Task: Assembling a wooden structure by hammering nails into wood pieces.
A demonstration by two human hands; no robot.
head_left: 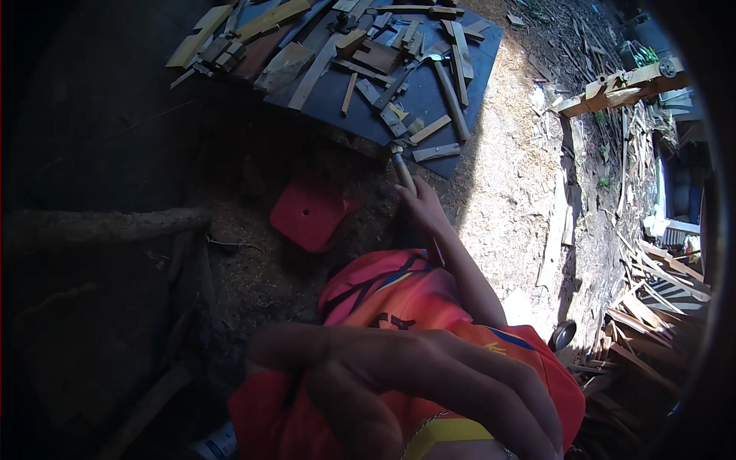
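Observation:
My right hand (pixel 423 205) is closed around a pale wooden handle with a metal end (pixel 403 170). It points up toward the near corner of the dark work table (pixel 337 121); its exact kind does not show. My left hand (pixel 429 372) looms large and dim across the bottom, close to the camera, its fingers apart and bent toward the lower right. Nothing shows in it. On the table beyond the right hand lie a tool with a long handle and metal head (pixel 451 96), a small wood strip (pixel 435 152) and several wood offcuts (pixel 376 55).
A red stool (pixel 309 215) stands on the shavings-strewn ground below the table. At the left, a log (pixel 103 228) lies in shadow. A timber beam (pixel 621 88) juts in at the right, above piled scrap wood (pixel 644 307). A round dark object (pixel 563 335) lies nearer.

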